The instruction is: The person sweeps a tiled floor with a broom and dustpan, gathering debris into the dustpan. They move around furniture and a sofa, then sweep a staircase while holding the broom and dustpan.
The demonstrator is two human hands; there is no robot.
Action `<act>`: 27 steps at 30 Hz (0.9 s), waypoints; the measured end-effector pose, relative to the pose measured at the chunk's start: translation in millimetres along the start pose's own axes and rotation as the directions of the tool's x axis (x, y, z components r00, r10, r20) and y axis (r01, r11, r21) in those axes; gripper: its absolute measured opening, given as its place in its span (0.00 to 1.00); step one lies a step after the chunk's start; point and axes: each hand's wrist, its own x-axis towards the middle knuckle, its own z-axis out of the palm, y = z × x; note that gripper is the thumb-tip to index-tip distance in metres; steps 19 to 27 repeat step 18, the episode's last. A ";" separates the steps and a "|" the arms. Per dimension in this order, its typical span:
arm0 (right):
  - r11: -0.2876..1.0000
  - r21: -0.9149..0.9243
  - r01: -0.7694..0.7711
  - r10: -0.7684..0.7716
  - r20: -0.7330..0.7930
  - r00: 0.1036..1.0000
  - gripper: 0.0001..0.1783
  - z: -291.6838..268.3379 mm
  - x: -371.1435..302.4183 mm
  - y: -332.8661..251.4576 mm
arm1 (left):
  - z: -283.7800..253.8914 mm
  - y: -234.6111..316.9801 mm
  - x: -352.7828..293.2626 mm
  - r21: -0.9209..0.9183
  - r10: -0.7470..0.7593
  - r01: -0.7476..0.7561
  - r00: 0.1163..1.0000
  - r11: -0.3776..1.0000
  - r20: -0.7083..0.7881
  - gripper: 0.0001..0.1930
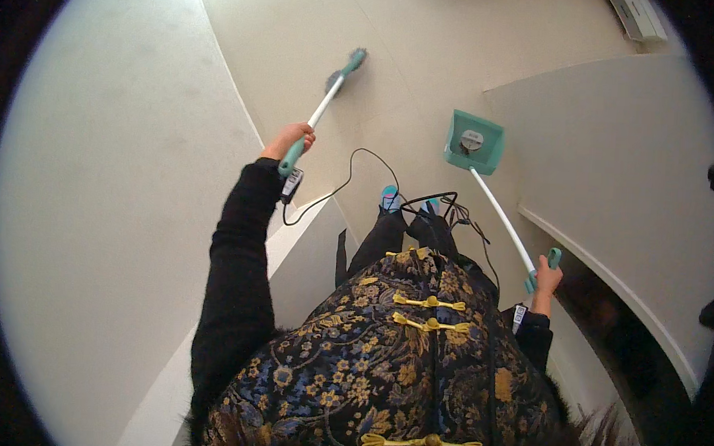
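Observation:
My left hand (294,139), arm stretched forward, is closed round the green grip of a broom (327,102) with a white shaft. Its green head and grey bristles are over the floor ahead; whether they touch it, I cannot tell. My right hand (547,277) is closed on the green handle of a long-handled dustpan (453,151). The white pole slants forward and left to the green pan, right of the broom head. Inside the pan is a round grey-white piece (472,139) with something darker beside it.
A pale wall (120,173) runs along the left, and a curved white panel (616,139) stands at the right. Black cables (351,171) loop from a small device at my left wrist past my legs. My shoes (390,197) stand on the beige floor (417,34).

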 end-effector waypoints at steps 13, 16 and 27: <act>0.996 -0.046 0.080 -0.080 0.017 0.997 0.18 20.4 18.1 27.2 | 10.5 -193.1 -88.4 -0.902 0.122 0.303 0.928 0.306 0.353 0.07; 0.991 -0.074 0.108 -0.106 0.040 0.994 0.19 24.3 52.4 43.1 | 23.5 -265.7 -109.6 -0.959 0.157 0.212 0.957 0.188 0.242 0.07; 0.988 -0.082 0.130 -0.122 0.100 0.988 0.18 38.3 66.8 37.3 | 21.6 -272.8 -102.4 -0.973 0.175 0.189 0.962 0.133 0.211 0.07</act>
